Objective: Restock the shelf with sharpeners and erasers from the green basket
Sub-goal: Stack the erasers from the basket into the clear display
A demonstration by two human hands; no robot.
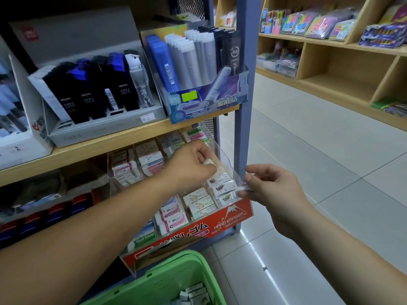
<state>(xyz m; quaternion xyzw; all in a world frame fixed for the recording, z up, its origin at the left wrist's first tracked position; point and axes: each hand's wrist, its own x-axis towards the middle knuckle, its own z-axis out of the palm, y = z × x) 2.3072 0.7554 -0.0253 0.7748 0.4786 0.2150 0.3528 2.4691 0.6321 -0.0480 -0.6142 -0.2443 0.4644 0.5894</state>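
My left hand (193, 162) is curled, thumb and fingertips pinching a white eraser (208, 162). My right hand (272, 190) pinches at the front right corner of the clear eraser display (233, 211). I judge it is steadying the clear wall there, though I cannot rule out a wrapped piece between the fingers.

The move turns on one relation: the white eraser hangs just above the rightmost column (222, 184) of the display, so the drop is down and slightly towards me, and the left hand is plainly the nearer one. The erasers already stacked in that column lie flat with their long sides running across it, so I would turn mine to match.

Room is tight. The clear side wall rises just right of the left hand, with the blue post (244, 95) behind it, and the wooden shelf board (105, 143) overhangs the back rows. The neighbouring column to the left looks full, so I would come in from above and in front.

The green basket (176, 264) sits below the display, near me, with loose erasers (196, 292) left in it. To its right the tiled floor (319, 161) is open.
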